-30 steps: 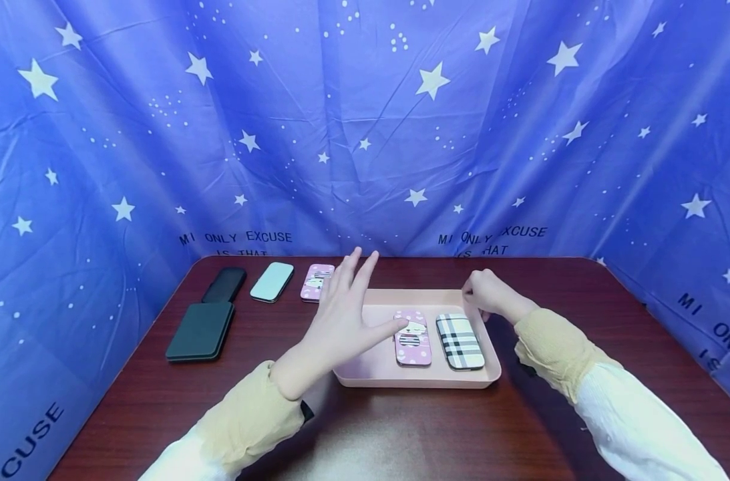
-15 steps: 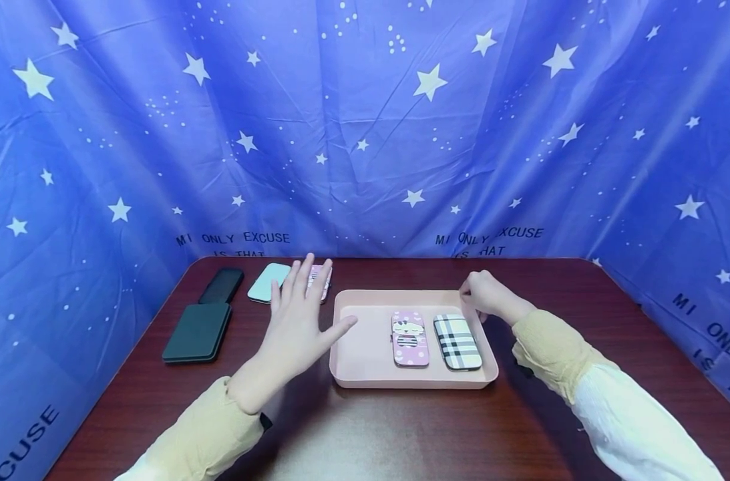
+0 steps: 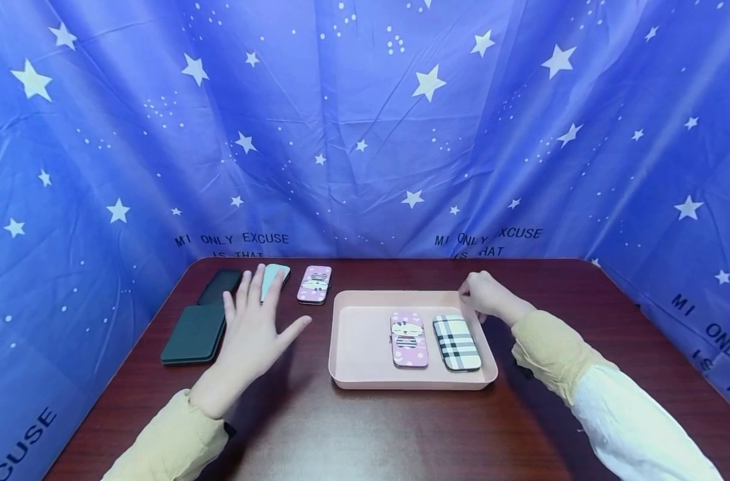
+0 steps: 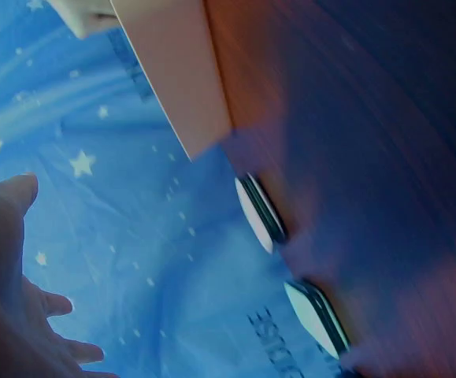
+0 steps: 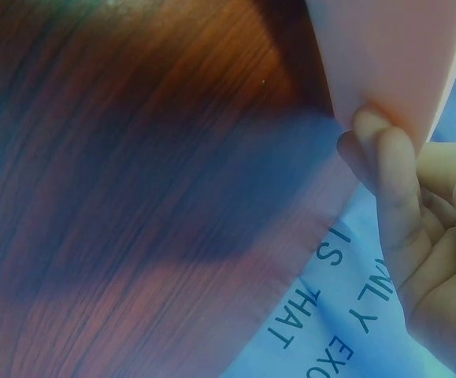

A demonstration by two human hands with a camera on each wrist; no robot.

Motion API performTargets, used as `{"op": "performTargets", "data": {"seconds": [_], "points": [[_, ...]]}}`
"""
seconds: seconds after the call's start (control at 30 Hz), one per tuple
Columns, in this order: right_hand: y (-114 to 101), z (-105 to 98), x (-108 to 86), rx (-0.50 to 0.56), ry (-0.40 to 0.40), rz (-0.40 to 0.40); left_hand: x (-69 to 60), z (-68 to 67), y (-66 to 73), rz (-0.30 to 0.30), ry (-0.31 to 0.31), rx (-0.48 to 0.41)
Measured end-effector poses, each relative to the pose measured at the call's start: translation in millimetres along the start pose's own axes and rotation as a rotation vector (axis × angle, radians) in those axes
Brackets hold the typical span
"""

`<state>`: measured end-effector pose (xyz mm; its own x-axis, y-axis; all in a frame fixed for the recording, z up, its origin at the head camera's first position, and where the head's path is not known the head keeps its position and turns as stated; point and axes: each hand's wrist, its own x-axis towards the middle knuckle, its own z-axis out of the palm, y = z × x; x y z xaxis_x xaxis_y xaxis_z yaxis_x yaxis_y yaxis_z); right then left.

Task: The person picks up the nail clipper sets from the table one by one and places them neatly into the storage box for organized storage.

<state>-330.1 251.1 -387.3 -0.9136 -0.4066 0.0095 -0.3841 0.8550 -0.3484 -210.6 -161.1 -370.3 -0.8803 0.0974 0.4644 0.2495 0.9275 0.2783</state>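
Note:
My left hand [image 3: 253, 334] hovers over the table left of the tray, fingers spread, holding nothing. Its fingertips partly cover a mint flat case [image 3: 277, 271] in the head view. Just beyond, a pink cat-print case [image 3: 314, 285] lies at the back. My right hand [image 3: 493, 298] grips the far right corner of a pale pink tray [image 3: 358, 347]; in the right wrist view curled fingers [image 5: 397, 173] press against the tray's outer wall [image 5: 389, 55]. Inside the tray lie another pink cat-print case [image 3: 409, 341] and a black-and-white plaid case [image 3: 457, 343], side by side.
A dark green square case [image 3: 192, 334] and a black case [image 3: 216, 286] lie on the left of the brown wooden table [image 3: 389, 434]. A blue star-printed curtain [image 3: 340, 133] stands along the table's back and sides.
My left hand has moved left, away from above the tray, past the pink case at the back toward the mint and dark cases. The right hand has stayed at the tray's corner.

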Motion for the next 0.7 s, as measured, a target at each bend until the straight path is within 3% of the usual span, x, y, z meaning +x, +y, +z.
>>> {"op": "performTargets", "data": {"seconds": [0.17, 0.7], "points": [[0, -1, -0.3, 0.004, -0.005, -0.005, 0.9, -4.3, -20.5, -0.071, -0.009, 0.018], [0, -2, -0.7, 0.018, -0.013, 0.015, 4.9, -23.4, -77.2, -0.199, -0.005, 0.04]]}}
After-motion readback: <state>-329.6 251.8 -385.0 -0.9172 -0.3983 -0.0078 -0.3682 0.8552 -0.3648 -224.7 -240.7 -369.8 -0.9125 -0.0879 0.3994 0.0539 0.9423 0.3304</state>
